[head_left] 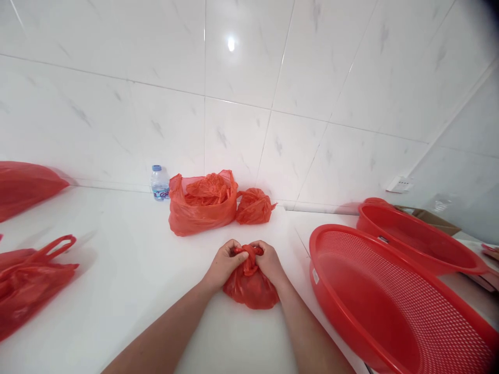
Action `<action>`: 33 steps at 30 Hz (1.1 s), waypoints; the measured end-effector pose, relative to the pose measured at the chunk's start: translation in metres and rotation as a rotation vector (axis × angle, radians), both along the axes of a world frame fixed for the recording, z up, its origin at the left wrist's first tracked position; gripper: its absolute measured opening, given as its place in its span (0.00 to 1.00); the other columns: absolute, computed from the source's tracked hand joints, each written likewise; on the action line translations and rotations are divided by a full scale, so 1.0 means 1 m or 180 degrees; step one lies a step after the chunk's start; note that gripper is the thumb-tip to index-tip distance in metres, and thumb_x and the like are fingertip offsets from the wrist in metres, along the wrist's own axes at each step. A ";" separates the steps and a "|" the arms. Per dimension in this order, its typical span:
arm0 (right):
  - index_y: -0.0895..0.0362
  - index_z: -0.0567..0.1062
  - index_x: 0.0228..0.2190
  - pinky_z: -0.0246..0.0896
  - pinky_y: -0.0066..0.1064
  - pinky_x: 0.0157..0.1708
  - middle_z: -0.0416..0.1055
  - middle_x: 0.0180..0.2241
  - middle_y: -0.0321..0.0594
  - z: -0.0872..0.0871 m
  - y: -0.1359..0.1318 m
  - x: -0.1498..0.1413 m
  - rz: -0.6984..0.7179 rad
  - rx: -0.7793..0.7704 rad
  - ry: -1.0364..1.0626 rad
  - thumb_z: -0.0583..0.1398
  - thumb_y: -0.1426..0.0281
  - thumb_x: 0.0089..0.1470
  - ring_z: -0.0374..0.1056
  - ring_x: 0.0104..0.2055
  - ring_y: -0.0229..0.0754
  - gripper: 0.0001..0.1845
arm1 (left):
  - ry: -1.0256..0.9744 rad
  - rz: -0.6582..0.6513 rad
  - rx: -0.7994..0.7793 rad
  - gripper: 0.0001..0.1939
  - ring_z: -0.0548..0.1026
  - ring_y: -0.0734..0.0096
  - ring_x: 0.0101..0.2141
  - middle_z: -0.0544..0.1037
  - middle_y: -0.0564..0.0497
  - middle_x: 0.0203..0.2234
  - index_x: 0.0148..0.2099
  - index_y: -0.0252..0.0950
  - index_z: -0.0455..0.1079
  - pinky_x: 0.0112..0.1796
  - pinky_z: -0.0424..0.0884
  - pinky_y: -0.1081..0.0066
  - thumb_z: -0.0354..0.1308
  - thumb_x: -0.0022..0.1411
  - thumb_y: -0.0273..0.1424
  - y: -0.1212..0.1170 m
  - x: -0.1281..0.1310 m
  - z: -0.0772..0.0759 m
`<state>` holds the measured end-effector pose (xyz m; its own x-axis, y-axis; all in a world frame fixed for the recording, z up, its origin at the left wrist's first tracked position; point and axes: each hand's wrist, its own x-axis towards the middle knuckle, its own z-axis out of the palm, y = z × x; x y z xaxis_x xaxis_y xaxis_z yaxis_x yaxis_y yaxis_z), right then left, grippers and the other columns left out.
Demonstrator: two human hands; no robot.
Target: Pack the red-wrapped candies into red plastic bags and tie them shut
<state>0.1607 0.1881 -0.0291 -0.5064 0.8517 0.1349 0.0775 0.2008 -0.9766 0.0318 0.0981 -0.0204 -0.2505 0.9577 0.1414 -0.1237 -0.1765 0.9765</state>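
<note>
A small red plastic bag (249, 284), bundled into a lump, rests on the white counter (128, 270) in front of me. My left hand (225, 262) and my right hand (268, 262) both pinch its twisted top, fingers closed on the plastic from either side. Behind it against the tiled wall stands a bigger open red bag (200, 205) stuffed with more red plastic, and a small tied red bag (254, 206) lies beside it on the right.
A small water bottle (159, 183) stands by the wall. Two red mesh baskets (390, 301) fill the right side. More red bags (27, 283) lie at the left, one (23, 186) farther back. A cardboard box (432, 218) sits at the far right.
</note>
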 end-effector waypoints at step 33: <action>0.57 0.76 0.37 0.62 0.33 0.39 0.75 0.35 0.39 0.000 0.006 0.024 0.0601 -0.1460 0.1570 0.59 0.71 0.42 0.69 0.36 0.42 0.16 | 0.2268 0.0737 0.0354 0.05 0.66 0.73 0.29 0.68 0.56 0.28 0.31 0.38 0.59 0.33 0.63 0.72 0.51 0.58 0.28 -0.010 0.017 -0.001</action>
<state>0.1850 0.1940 -0.0290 -0.6234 0.7811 0.0351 -0.3924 -0.2737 -0.8781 0.0489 0.0880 -0.0214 -0.2555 0.8623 0.4372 0.5829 -0.2234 0.7813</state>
